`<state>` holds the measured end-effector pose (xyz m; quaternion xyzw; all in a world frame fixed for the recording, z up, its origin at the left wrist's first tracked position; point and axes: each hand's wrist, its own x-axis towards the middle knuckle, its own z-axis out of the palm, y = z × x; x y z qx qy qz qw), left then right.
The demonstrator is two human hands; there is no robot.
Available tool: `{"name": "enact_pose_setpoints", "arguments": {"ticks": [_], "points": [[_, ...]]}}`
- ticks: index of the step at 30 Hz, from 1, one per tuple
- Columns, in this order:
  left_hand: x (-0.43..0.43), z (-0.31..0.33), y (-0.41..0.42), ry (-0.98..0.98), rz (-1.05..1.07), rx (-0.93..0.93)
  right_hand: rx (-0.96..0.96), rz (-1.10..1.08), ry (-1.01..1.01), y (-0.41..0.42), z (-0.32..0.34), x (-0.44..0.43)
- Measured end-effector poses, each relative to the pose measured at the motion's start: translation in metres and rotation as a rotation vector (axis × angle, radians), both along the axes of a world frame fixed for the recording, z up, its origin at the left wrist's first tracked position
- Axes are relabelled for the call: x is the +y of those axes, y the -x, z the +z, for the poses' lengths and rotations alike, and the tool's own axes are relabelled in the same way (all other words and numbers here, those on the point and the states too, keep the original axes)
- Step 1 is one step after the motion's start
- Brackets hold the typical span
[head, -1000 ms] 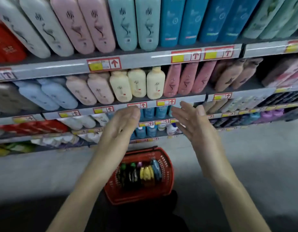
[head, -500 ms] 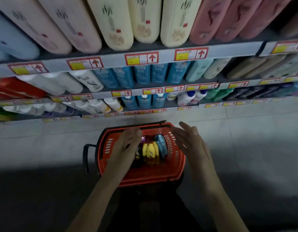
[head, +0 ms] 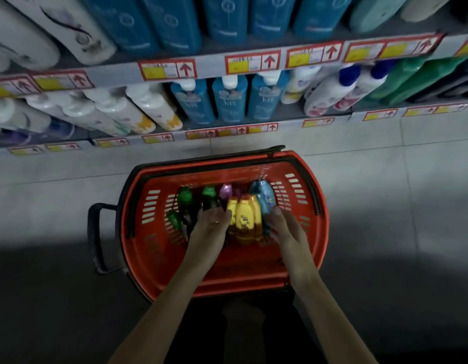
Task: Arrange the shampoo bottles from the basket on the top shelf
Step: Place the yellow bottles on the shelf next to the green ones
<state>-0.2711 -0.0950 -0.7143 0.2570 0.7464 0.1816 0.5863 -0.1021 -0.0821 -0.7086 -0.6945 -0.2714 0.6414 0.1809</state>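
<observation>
Head view: left hand [head: 212, 225] and right hand [head: 284, 228] down in red basket [head: 313, 232] on floor [head: 385, 193], pressed either side of yellow shampoo bottles [head: 244, 216]; fingers bent, actual hold unclear. Tightly packed, so could drag blue bottle [head: 264, 195] along or topple green-capped bottles [head: 185, 199]. Slick plastic: possible slip on lift to unseen top shelf.

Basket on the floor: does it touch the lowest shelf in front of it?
Apart. The head view shows a strip of bare floor between the basket and the shelf.
</observation>
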Motion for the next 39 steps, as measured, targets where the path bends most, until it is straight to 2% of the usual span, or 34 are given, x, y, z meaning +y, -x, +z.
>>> {"name": "enact_pose_setpoints", "arguments": {"ticks": [8,12,19,22,24,27,33,39], "points": [[0.008,-0.132,-0.007,0.056,-0.091,0.123,-0.120,0.172,0.049,0.007,-0.133,-0.007],[0.010,-0.176,-0.012,0.002,-0.204,0.149,-0.219,0.219,0.078,0.010,-0.180,0.001],[0.022,-0.221,-0.027,-0.092,-0.462,0.216,-0.367,0.356,0.004,0.005,-0.231,0.017],[0.026,-0.226,-0.026,-0.111,-0.615,0.295,-0.355,0.389,-0.005,0.006,-0.240,0.022],[0.025,-0.226,-0.024,-0.096,-0.644,0.304,-0.340,0.413,-0.010,0.008,-0.243,0.024],[0.019,-0.221,-0.015,-0.050,-0.569,0.238,-0.366,0.427,-0.003,0.011,-0.246,0.027],[0.003,-0.199,0.000,-0.109,-0.424,0.111,-0.403,0.487,0.017,0.013,-0.246,0.031],[0.011,-0.158,0.013,-0.124,-0.378,0.028,-0.259,0.303,-0.124,-0.004,-0.197,0.033]]}}
